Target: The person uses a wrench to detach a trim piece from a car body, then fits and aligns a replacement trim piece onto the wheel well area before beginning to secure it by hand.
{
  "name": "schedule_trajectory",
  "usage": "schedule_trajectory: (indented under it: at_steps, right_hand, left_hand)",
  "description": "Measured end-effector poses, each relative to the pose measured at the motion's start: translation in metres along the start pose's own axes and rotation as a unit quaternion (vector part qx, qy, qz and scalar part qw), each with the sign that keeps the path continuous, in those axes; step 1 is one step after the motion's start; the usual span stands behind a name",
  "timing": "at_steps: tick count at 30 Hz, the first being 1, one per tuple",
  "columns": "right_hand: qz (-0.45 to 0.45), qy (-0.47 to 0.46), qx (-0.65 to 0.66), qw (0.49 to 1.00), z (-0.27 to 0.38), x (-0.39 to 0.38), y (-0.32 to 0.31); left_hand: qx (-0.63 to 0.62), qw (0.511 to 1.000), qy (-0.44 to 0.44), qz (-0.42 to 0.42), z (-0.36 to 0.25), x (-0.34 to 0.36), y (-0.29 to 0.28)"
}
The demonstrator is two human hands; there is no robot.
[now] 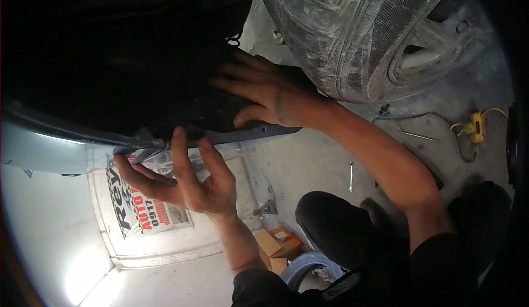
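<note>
A large black plastic panel, which looks like a wheel-arch liner, fills the upper left; its inner part is lost in shadow. My left hand is at its lower edge with fingers apart, the fingertips touching the rim near the corner of the pale car body. Farther right, my right hand lies spread against the dark panel, its fingertips dim in the shade. Below that palm runs a black strip-like edge with a small hole. Neither hand visibly holds a loose thing.
A dusty tire on its wheel stands close beside my right hand. On the floor lie a wrench, a thin bent rod and a yellow electrical box with cable. Cardboard boxes and a printed banner are behind.
</note>
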State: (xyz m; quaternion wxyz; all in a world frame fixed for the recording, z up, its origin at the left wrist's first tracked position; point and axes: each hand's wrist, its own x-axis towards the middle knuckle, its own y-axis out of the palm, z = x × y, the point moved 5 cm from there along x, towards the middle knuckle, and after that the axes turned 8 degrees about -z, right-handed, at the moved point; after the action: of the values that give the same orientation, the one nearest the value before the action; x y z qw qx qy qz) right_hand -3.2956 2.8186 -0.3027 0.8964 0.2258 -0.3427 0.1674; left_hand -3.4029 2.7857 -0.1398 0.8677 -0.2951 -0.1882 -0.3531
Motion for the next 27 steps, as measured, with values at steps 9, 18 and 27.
schedule_trajectory:
  at_steps: [9,18,27]
  right_hand:
    - [0.035,0.076,0.103,0.991,-0.019,-0.056,-0.025]
    - [0.000,0.249,0.152,0.957,-0.059,-0.079,-0.010]
    - [0.014,0.192,0.072,0.979,-0.064,-0.086,-0.003]
  left_hand:
    - [0.000,1.000,0.010,-0.011,0.001,-0.002,0.001]
    - [-0.015,1.000,0.008,-0.015,-0.001,-0.004,0.003]
    - [-0.002,1.000,-0.002,-0.006,-0.005,-0.006,0.002]
